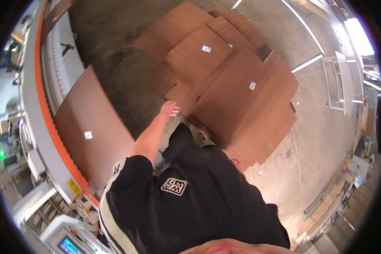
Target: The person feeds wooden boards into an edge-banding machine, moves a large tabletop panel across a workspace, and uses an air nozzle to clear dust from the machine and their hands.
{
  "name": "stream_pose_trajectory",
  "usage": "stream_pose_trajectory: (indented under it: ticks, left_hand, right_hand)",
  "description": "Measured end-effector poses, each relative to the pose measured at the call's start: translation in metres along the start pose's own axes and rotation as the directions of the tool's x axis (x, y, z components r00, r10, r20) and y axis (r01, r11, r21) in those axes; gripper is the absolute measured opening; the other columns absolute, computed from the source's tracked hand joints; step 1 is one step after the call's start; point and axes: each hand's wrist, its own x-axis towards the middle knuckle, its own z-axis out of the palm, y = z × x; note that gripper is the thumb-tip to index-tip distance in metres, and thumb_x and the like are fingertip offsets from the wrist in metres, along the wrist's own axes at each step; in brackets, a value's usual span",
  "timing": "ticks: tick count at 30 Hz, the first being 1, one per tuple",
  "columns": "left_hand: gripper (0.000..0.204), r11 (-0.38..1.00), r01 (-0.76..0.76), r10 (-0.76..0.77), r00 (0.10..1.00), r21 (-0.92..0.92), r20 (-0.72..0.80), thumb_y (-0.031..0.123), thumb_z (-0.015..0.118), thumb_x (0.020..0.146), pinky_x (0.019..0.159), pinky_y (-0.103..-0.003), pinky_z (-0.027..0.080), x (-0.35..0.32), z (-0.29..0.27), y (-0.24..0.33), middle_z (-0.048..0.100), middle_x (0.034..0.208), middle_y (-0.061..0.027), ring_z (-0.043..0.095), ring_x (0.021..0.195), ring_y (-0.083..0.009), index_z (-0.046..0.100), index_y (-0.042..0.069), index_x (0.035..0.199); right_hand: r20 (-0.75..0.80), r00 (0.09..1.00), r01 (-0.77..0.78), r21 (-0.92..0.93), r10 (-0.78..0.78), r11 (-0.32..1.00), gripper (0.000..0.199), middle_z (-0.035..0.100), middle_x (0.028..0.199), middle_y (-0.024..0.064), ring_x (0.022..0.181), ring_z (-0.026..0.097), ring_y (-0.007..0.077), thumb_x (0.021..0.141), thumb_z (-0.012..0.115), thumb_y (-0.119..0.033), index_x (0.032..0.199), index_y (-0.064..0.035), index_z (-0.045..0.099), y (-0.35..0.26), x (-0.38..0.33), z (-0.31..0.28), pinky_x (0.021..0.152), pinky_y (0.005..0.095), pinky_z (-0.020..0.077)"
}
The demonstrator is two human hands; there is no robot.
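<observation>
My left hand (169, 109) reaches forward beside the near left corner of the stacked panels, with nothing in it and its fingers loosely apart. Low stacks of brown wood-grain panels fill the floor ahead. A large panel (237, 101) with a small white label lies on top at the near right, and a smaller labelled panel (194, 53) lies beyond it. Only a bit of my right hand (237, 164) shows past my shirt, close to the near edge of the stack; its fingers are mostly hidden.
To my left runs a long machine with an orange edge (51, 114); another labelled brown panel (89, 127) rests along it. A control screen (70, 245) glows at the lower left. A white metal frame (343, 84) stands at the right, with stacked boards (326, 203) at the lower right.
</observation>
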Motion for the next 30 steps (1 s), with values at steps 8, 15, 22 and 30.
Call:
stream_pose_trajectory:
  ticks: [8,15,22,30]
  left_hand:
    - [0.012,0.993,-0.119,0.118,0.974,0.005,-0.193,0.02,0.052,0.1,0.054,-0.029,0.047,0.158,-0.042,0.119,0.057,0.075,-0.0032,0.056,0.06,-0.0136,0.054,0.012,0.092]
    - [0.032,0.972,-0.118,0.043,0.94,-0.203,-0.339,0.026,0.061,0.101,0.082,-0.039,0.056,0.261,-0.062,0.174,0.058,0.117,-0.0109,0.06,0.098,-0.0255,0.058,0.006,0.126]
    - [0.034,0.977,-0.081,-0.044,0.828,-0.196,-0.56,0.018,0.074,0.091,0.073,-0.04,0.055,0.271,-0.041,0.199,0.062,0.112,-0.0111,0.063,0.09,-0.0255,0.063,0.006,0.121]
    - [0.036,0.869,-0.058,0.334,0.801,0.491,-0.497,0.025,0.08,0.088,0.056,-0.036,0.055,0.245,-0.037,0.181,0.069,0.105,-0.0081,0.067,0.079,-0.0231,0.066,0.004,0.114]
  right_hand:
    - [-0.106,0.99,-0.083,0.102,0.094,0.991,0.032,0.076,0.092,0.0126,0.086,0.071,0.0205,0.092,0.068,-0.03,0.106,-0.0016,0.075,-0.091,-0.087,0.031,0.08,0.0326,0.0544]
    - [-0.094,0.951,-0.255,0.305,0.296,0.917,0.029,0.075,0.09,0.0073,0.08,0.068,0.0137,0.093,0.068,-0.027,0.107,-0.0023,0.074,-0.087,-0.118,0.036,0.074,0.0273,0.0525]
    - [-0.055,0.95,-0.284,0.248,0.306,0.926,0.03,0.075,0.09,0.007,0.08,0.068,0.0136,0.094,0.069,-0.029,0.107,-0.0026,0.074,-0.112,-0.131,0.052,0.076,0.0276,0.053]
    - [-0.039,0.975,-0.202,0.252,0.219,0.946,0.028,0.075,0.095,0.0088,0.087,0.068,0.0142,0.094,0.069,-0.027,0.108,-0.0027,0.074,-0.098,-0.088,0.05,0.081,0.0284,0.0534]
